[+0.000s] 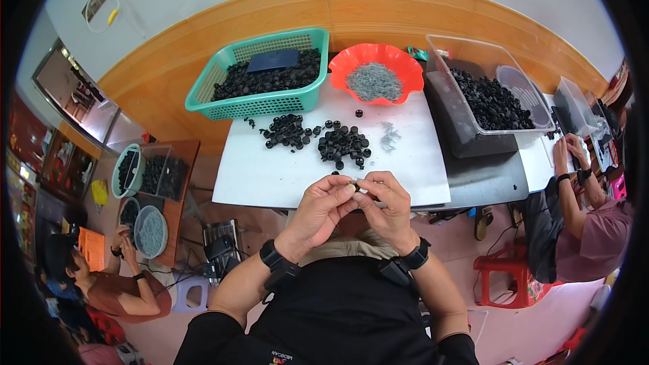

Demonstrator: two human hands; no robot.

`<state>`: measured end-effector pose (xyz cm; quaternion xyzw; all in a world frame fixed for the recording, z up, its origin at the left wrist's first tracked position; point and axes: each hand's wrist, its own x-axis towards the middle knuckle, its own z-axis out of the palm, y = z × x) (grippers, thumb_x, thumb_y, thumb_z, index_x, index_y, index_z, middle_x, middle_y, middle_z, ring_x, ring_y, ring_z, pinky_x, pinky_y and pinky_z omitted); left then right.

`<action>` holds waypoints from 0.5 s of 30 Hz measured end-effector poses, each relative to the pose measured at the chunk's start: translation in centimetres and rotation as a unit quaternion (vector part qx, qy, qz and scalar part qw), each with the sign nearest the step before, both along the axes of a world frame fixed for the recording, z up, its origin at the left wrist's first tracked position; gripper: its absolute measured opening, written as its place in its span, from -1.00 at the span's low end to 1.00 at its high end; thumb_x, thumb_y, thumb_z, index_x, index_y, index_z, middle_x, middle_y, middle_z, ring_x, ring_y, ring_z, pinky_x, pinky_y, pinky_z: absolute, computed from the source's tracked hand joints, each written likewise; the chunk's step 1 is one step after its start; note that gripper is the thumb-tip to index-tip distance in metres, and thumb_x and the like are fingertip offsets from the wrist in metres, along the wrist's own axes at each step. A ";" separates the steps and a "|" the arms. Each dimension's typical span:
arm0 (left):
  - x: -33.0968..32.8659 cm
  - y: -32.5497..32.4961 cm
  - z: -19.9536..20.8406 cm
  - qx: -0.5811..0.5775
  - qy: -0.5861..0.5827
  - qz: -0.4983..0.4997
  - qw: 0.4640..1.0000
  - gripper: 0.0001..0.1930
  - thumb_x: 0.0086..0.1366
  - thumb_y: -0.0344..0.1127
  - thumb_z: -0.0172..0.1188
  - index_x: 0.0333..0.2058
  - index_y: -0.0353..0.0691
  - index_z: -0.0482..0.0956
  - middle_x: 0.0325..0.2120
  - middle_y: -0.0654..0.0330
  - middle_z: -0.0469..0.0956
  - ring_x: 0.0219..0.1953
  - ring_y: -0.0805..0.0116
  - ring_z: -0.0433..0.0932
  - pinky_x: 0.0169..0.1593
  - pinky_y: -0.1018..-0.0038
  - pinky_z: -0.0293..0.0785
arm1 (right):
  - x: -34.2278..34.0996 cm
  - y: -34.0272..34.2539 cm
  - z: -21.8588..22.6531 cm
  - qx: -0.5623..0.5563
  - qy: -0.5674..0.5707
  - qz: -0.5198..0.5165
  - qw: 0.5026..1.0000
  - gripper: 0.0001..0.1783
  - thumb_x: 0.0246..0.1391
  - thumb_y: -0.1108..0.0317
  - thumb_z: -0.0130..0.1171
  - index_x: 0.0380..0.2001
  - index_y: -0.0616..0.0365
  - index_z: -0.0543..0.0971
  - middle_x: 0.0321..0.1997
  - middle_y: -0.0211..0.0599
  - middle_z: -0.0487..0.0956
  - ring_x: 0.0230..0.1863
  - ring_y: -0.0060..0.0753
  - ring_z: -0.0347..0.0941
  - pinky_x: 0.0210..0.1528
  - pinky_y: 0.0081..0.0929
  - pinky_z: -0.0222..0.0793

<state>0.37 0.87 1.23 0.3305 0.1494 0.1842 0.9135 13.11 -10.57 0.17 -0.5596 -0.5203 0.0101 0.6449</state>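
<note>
My left hand (316, 213) and my right hand (384, 208) meet over the near edge of the white board (270, 182). Between their pinched fingertips is a small dark part (356, 187), mostly covered by the fingers; its exact kind cannot be made out. Just beyond the hands lie two loose heaps of small black round caps, a left heap (287, 132) and a right heap (343, 144). To the right of them is a little scatter of thin clear-grey pieces (389, 138). One single black cap (359, 113) sits apart, nearer the red bowl.
At the back stand a green basket (263, 107) of black parts, a red wavy-rimmed bowl (411, 88) of clear-grey pieces, and a clear bin (466, 136) of black parts. Co-workers sit left (132, 290) and right (588, 230). A red stool (503, 270) stands right.
</note>
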 end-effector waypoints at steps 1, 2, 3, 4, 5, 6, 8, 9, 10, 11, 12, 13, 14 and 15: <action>0.1 -0.1 0.0 0.001 0.001 -0.001 1.000 -0.85 0.38 -0.47 0.23 -0.09 -0.22 0.58 -0.17 0.22 0.63 -0.10 0.43 0.63 0.06 0.45 0.63 | 0.0 0.0 0.0 0.001 0.001 -0.001 1.000 -0.70 0.07 0.59 0.37 -0.09 0.23 0.66 -0.18 -0.23 0.56 -0.31 -0.56 0.51 -0.32 -0.63 0.47; 0.2 -0.1 0.1 0.006 0.008 0.000 1.000 -0.86 0.39 -0.45 0.22 -0.10 -0.20 0.58 -0.17 0.23 0.62 -0.10 0.43 0.63 0.05 0.44 0.63 | 0.0 -0.1 0.1 0.003 0.006 -0.001 1.000 -0.70 0.07 0.59 0.37 -0.09 0.24 0.66 -0.18 -0.22 0.56 -0.31 -0.55 0.52 -0.32 -0.63 0.49; 0.3 -0.2 0.2 0.011 0.014 0.001 1.000 -0.87 0.40 -0.43 0.22 -0.11 -0.18 0.59 -0.18 0.25 0.61 -0.10 0.43 0.63 0.04 0.44 0.64 | 0.0 -0.1 0.2 0.005 0.012 -0.001 1.000 -0.71 0.08 0.59 0.37 -0.10 0.25 0.65 -0.18 -0.21 0.56 -0.31 -0.55 0.52 -0.33 -0.63 0.50; 0.3 -0.2 0.2 0.011 0.016 0.001 1.000 -0.87 0.40 -0.43 0.22 -0.11 -0.18 0.59 -0.18 0.25 0.61 -0.10 0.43 0.63 0.04 0.44 0.64 | 0.1 -0.1 0.1 0.005 0.013 -0.001 1.000 -0.71 0.08 0.59 0.37 -0.10 0.25 0.65 -0.18 -0.21 0.56 -0.31 -0.55 0.52 -0.33 -0.63 0.50; 0.4 -0.3 0.3 0.012 0.013 0.002 1.000 -0.87 0.40 -0.41 0.22 -0.11 -0.18 0.59 -0.18 0.24 0.61 -0.11 0.43 0.63 0.04 0.44 0.64 | 0.1 -0.2 0.0 0.007 0.017 -0.001 1.000 -0.71 0.08 0.59 0.37 -0.10 0.26 0.65 -0.17 -0.20 0.55 -0.31 -0.55 0.53 -0.33 -0.62 0.51; 0.4 -0.3 0.4 0.012 0.011 0.002 1.000 -0.87 0.40 -0.39 0.23 -0.10 -0.18 0.59 -0.18 0.24 0.61 -0.11 0.43 0.63 0.03 0.44 0.63 | 0.1 -0.2 -0.1 0.009 0.021 0.000 1.000 -0.71 0.08 0.59 0.36 -0.10 0.26 0.65 -0.16 -0.19 0.55 -0.30 -0.54 0.53 -0.33 -0.62 0.52; 0.5 -0.4 0.5 0.015 0.015 0.003 1.000 -0.87 0.40 -0.38 0.23 -0.10 -0.18 0.58 -0.19 0.24 0.62 -0.12 0.43 0.63 0.03 0.45 0.63 | 0.2 -0.2 0.0 0.013 0.021 -0.002 1.000 -0.72 0.08 0.59 0.36 -0.10 0.27 0.64 -0.16 -0.19 0.55 -0.30 -0.54 0.54 -0.33 -0.62 0.52; 0.5 -0.4 0.6 0.017 0.019 0.004 1.000 -0.87 0.40 -0.38 0.23 -0.10 -0.18 0.58 -0.19 0.24 0.62 -0.12 0.44 0.63 0.02 0.45 0.63 | 0.2 -0.2 0.0 0.016 0.020 -0.004 1.000 -0.72 0.08 0.60 0.36 -0.10 0.27 0.64 -0.15 -0.18 0.55 -0.30 -0.53 0.54 -0.32 -0.62 0.52; 0.6 -0.4 0.7 0.017 0.020 0.004 1.000 -0.87 0.40 -0.38 0.23 -0.10 -0.18 0.58 -0.19 0.24 0.62 -0.12 0.44 0.63 0.02 0.45 0.63 | 0.2 -0.2 0.0 0.017 0.021 -0.003 1.000 -0.72 0.08 0.60 0.36 -0.10 0.27 0.64 -0.15 -0.18 0.55 -0.30 -0.53 0.54 -0.32 -0.62 0.52; 0.6 -0.4 0.8 0.018 0.017 0.003 1.000 -0.87 0.41 -0.37 0.22 -0.10 -0.18 0.58 -0.20 0.24 0.62 -0.12 0.44 0.63 0.02 0.45 0.62 | 0.3 -0.1 0.0 0.018 0.020 -0.008 1.000 -0.72 0.07 0.59 0.36 -0.11 0.27 0.64 -0.16 -0.17 0.56 -0.31 -0.48 0.56 -0.34 -0.59 0.54; 0.7 -0.5 0.9 0.018 0.015 0.002 1.000 -0.87 0.42 -0.37 0.21 -0.10 -0.19 0.58 -0.20 0.24 0.63 -0.13 0.44 0.64 0.02 0.45 0.62 | 0.4 -0.1 0.0 0.019 0.020 -0.014 1.000 -0.72 0.05 0.59 0.37 -0.12 0.28 0.65 -0.17 -0.17 0.57 -0.33 -0.43 0.58 -0.35 -0.56 0.55; 0.8 -0.5 1.0 0.018 0.017 0.003 1.000 -0.87 0.42 -0.37 0.21 -0.10 -0.19 0.58 -0.20 0.24 0.63 -0.13 0.44 0.64 0.02 0.45 0.62 | 0.4 0.0 0.1 0.020 0.021 -0.013 1.000 -0.72 0.05 0.59 0.37 -0.12 0.28 0.65 -0.17 -0.17 0.57 -0.33 -0.43 0.58 -0.35 -0.56 0.55; 0.8 -0.5 1.0 0.011 0.016 0.004 1.000 -0.87 0.42 -0.38 0.21 -0.10 -0.20 0.58 -0.20 0.23 0.63 -0.14 0.45 0.64 0.01 0.48 0.63 | 0.5 0.1 0.1 0.021 0.014 -0.018 1.000 -0.72 0.05 0.59 0.37 -0.12 0.28 0.64 -0.17 -0.16 0.57 -0.34 -0.42 0.59 -0.36 -0.56 0.55; 0.9 -0.5 1.0 0.003 0.016 0.005 1.000 -0.87 0.42 -0.39 0.21 -0.10 -0.22 0.59 -0.20 0.23 0.63 -0.16 0.46 0.64 0.00 0.50 0.64 | 0.6 0.1 0.0 0.022 0.007 -0.023 0.999 -0.72 0.06 0.59 0.37 -0.12 0.28 0.64 -0.17 -0.16 0.57 -0.35 -0.42 0.59 -0.36 -0.55 0.55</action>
